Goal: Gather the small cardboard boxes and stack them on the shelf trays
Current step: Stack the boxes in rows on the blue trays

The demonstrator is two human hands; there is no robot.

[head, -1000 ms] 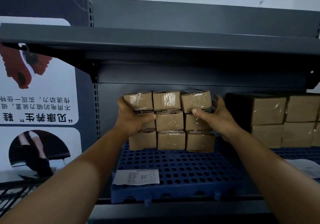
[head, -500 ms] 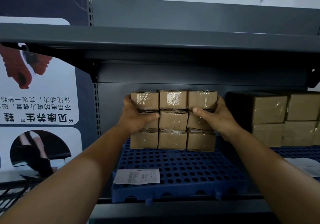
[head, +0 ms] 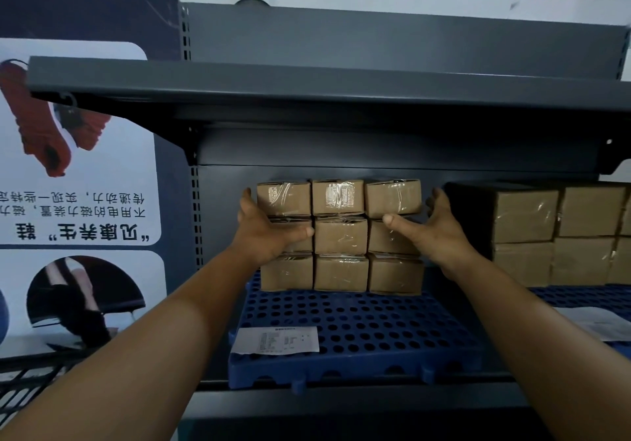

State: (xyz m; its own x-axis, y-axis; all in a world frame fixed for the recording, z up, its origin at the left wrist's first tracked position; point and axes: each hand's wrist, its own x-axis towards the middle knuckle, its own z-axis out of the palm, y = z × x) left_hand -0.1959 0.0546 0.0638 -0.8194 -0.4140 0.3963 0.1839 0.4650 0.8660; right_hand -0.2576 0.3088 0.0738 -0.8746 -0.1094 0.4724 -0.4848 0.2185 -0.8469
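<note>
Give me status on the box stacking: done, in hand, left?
Done: nine small cardboard boxes stand three by three at the back of the blue perforated tray. In hand: left hand and right hand press the stack's sides, squaring it. Left: the tray's front is bare but for a paper slip; no loose boxes in view.

Boxes stacked on the tray at the back of the lower shelf.

The small boxes stand three across and three high at the tray's 12 o'clock edge; the left hand lies at the stack's 9 o'clock, the right hand at 3 o'clock. A paper slip lies at the tray's 7 o'clock. Larger boxes stand further toward 3 o'clock, under the upper shelf.
</note>
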